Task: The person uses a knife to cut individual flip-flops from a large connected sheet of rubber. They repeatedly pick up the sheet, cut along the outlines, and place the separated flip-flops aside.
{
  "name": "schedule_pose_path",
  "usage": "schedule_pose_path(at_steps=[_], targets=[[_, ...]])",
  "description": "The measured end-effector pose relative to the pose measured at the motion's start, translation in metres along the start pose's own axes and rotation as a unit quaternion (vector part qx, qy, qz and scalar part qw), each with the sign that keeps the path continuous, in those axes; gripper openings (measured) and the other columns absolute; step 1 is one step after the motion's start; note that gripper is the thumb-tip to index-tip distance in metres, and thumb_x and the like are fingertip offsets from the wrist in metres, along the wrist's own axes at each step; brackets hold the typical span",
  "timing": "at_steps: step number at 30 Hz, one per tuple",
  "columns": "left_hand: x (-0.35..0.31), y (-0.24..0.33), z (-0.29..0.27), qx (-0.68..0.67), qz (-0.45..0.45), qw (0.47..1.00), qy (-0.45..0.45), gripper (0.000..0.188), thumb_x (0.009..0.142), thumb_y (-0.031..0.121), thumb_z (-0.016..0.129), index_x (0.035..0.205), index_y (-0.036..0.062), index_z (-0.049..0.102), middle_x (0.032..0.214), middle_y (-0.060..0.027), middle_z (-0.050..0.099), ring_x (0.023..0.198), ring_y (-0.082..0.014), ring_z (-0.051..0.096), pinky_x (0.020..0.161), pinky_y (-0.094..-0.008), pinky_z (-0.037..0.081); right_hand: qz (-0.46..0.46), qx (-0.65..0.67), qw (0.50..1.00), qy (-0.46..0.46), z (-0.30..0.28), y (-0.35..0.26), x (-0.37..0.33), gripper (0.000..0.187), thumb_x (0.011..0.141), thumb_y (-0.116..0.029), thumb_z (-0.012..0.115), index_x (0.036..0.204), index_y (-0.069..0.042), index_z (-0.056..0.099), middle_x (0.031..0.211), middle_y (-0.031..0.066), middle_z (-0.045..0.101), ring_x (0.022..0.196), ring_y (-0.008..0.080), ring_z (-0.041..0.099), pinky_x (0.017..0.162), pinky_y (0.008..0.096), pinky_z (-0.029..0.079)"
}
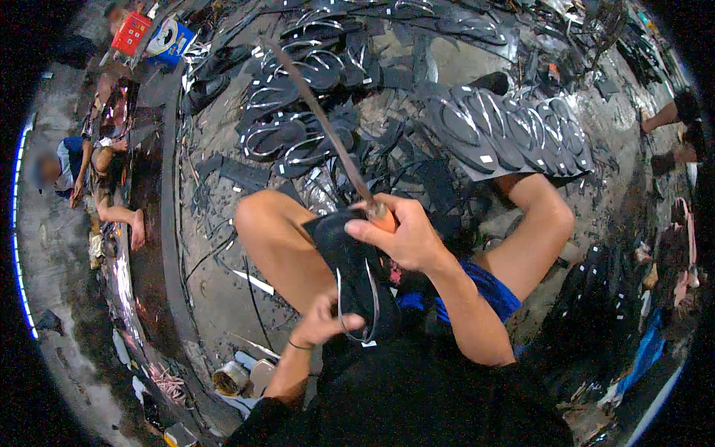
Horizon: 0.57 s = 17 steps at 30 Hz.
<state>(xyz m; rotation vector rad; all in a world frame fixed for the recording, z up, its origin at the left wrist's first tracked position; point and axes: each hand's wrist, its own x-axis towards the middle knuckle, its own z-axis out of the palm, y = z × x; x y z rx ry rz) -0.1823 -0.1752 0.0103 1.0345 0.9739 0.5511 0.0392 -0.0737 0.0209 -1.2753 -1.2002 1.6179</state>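
Note:
A black flip-flop [356, 264] with shiny, light-edged straps lies lengthwise between my knees. My left hand [325, 325] grips it at the strap end nearest my body, with the thumb over the strap. My right hand [408, 237] is closed round the orange handle of a long, narrow knife [331, 130]. The blade points away from me and up to the left, over the finished-looking flip-flops on the floor. The handle is at the far end of the flip-flop I hold; whether the blade touches the sole cannot be told.
Several black flip-flops [316, 67] lie in rows ahead, and more rest on a sheet [477, 176] beyond my right knee. Black offcuts [428, 167] litter the floor. A tin [229, 380] stands at lower left. Another person [72, 160] sits at far left, near red [132, 33] and blue [170, 41] boxes.

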Motion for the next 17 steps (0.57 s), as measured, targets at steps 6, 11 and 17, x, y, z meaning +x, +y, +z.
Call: schedule_pose_path(at_steps=[6, 11, 17], targets=[[0.063, 0.072, -0.003, -0.071, 0.066, 0.987, 0.130, 0.045, 0.089, 0.019, 0.071, 0.125, -0.0053, 0.058, 0.117, -0.0103, 0.066, 0.107, -0.0176, 0.062, 0.097, -0.0326, 0.047, -0.165, -0.024, 0.984, 0.057, 0.005, -0.014, -0.025, 0.024, 0.081, -0.018, 0.081, 0.093, -0.003, 0.068, 0.079, 0.0026, 0.065, 0.072, 0.0089, 0.058, 0.067, 0.0283, 0.049], [0.057, 0.059, 0.005, -0.059, 0.056, 0.983, 0.165, 0.035, 0.087, 0.018, 0.074, 0.113, -0.0037, 0.066, 0.103, -0.0087, 0.071, 0.098, -0.0159, 0.064, 0.090, -0.0306, 0.050, -0.045, 0.012, 0.997, 0.068, 0.017, 0.012, -0.057, 0.035, 0.079, -0.029, 0.083, 0.098, -0.003, 0.069, 0.082, 0.0107, 0.068, 0.073, 0.0203, 0.065, 0.068, 0.0355, 0.052], [0.049, 0.045, 0.019, 0.092, 0.076, 0.941, 0.317, 0.030, 0.087, 0.019, 0.075, 0.105, -0.0035, 0.069, 0.100, -0.0075, 0.071, 0.090, -0.0140, 0.065, 0.084, -0.0278, 0.052, -0.044, -0.163, 0.975, 0.141, 0.042, 0.025, -0.060, 0.029, 0.078, -0.023, 0.083, 0.092, -0.002, 0.068, 0.076, 0.0118, 0.068, 0.062, 0.0231, 0.062, 0.062, 0.0325, 0.050]])
